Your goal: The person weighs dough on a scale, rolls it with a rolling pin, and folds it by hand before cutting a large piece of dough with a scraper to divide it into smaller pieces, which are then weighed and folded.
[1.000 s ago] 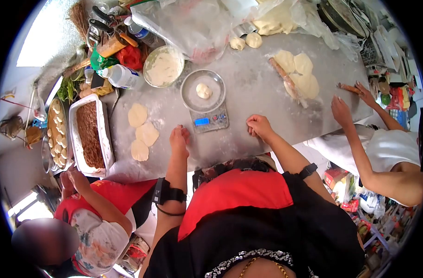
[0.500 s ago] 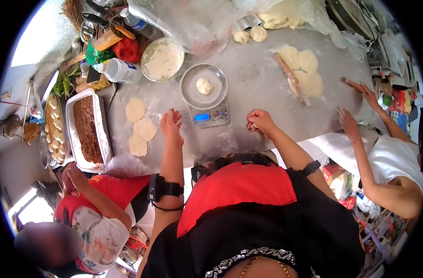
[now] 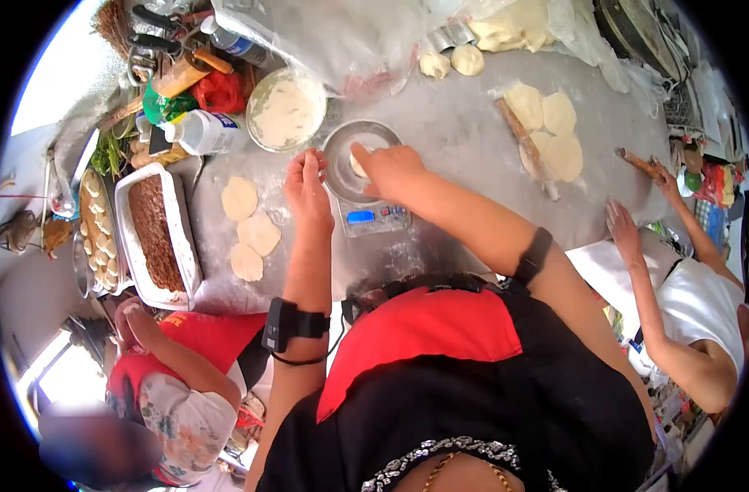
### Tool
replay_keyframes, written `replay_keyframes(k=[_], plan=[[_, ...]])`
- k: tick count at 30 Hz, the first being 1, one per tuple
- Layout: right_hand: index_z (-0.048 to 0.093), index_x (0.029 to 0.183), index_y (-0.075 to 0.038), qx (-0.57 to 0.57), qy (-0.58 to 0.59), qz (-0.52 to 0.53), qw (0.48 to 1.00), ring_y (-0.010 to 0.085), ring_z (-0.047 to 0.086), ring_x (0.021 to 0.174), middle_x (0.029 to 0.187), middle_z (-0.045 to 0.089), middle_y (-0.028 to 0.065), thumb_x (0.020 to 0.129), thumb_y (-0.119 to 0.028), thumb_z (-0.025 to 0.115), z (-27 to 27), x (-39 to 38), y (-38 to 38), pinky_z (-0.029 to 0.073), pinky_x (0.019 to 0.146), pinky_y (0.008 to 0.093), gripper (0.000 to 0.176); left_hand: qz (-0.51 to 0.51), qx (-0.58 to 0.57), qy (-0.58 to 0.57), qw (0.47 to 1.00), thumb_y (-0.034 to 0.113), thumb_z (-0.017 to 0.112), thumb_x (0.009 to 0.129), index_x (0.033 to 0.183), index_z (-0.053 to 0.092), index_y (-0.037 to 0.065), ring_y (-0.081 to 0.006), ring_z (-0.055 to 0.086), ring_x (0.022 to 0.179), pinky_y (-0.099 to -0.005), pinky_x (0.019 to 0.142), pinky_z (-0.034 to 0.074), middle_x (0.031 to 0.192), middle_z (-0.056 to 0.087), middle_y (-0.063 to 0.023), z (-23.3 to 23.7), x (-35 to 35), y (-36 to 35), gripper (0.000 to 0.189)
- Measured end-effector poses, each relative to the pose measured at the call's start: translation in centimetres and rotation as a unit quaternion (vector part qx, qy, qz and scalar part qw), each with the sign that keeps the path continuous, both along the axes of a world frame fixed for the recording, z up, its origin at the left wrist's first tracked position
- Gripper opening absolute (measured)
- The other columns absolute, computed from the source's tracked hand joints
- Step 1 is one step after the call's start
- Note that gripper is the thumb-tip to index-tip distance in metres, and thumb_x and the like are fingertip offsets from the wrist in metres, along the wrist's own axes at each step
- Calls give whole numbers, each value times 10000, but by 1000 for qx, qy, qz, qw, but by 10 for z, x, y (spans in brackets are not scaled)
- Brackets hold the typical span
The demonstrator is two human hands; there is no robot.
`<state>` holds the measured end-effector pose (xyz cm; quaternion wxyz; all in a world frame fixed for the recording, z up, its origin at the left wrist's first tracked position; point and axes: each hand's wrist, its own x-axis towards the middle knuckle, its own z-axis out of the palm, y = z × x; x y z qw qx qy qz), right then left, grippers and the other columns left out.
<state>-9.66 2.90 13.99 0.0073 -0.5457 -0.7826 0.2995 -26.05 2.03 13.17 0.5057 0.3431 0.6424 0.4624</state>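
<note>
A round metal pan [image 3: 338, 178] rests on a digital scale [image 3: 375, 220] in front of me. My right hand [image 3: 389, 172] reaches over the pan, its fingers at the small dough ball [image 3: 358, 161] and partly covering it; whether they grip it cannot be made out. Just left of the pan is my left hand [image 3: 306, 184], raised with its fingertips drawn together; anything between them is too small to name. Flattened dough rounds [image 3: 259, 235] lie on the table to its left.
A flour bowl [image 3: 286, 111] stands behind my left hand. At left are a white tray of brown filling [image 3: 153, 234] and a co-worker in red. Another co-worker at right holds a rolling pin [image 3: 639, 163]; dough rounds [image 3: 562, 156] lie nearby.
My right hand has moved left from the table to the dough ball in the pan. My left hand's fingers have come together. The co-worker's left hand at right has shifted slightly.
</note>
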Motion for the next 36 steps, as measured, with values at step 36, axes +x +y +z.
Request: replay_keyframes(k=[36], plan=[[549,892,-148,10,588,-697,411,74,408,434,611,494,-14,846,-332,584,-50,409,-64,287,370,211,192,-217,158,353,896,229,726,699,984,606,0,-332,561,957,-406,828,445,1044,595,-177,-124,278,158,385]])
